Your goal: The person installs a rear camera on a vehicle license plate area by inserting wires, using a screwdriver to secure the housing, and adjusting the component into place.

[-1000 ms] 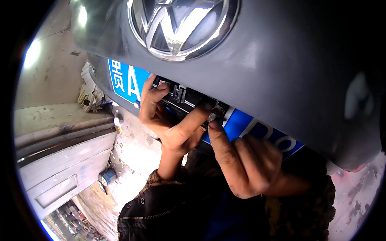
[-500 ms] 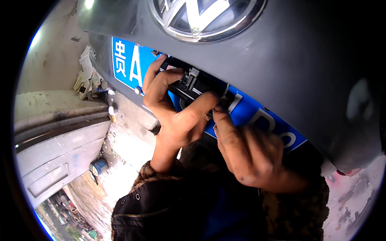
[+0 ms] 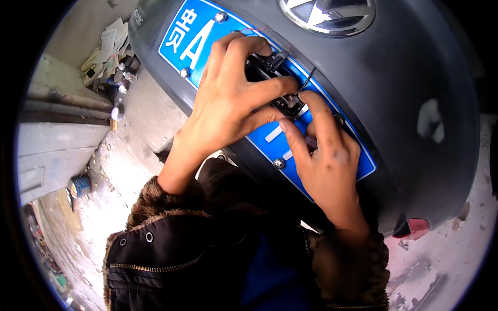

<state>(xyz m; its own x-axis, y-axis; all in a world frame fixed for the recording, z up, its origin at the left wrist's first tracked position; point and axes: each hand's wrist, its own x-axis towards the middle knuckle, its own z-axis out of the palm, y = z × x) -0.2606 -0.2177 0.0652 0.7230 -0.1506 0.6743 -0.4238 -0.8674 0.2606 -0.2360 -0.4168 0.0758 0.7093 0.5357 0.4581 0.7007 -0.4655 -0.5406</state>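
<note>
Head view: we are recording the left hand (image 3: 228,93), fingers curled around a long black plastic housing (image 3: 259,71) over a blue metal licence plate (image 3: 288,141), and the right hand (image 3: 332,160), thumb and forefinger newly parted, hold unclear, baring the housing's end.

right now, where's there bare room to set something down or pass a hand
Mostly bare floor lies between the paper pile and the grey car. For a hand, the car's curved surface right of the blue plate looks open. Crowded: the plate's middle, where left hand, right hand and black part bunch together.
</note>
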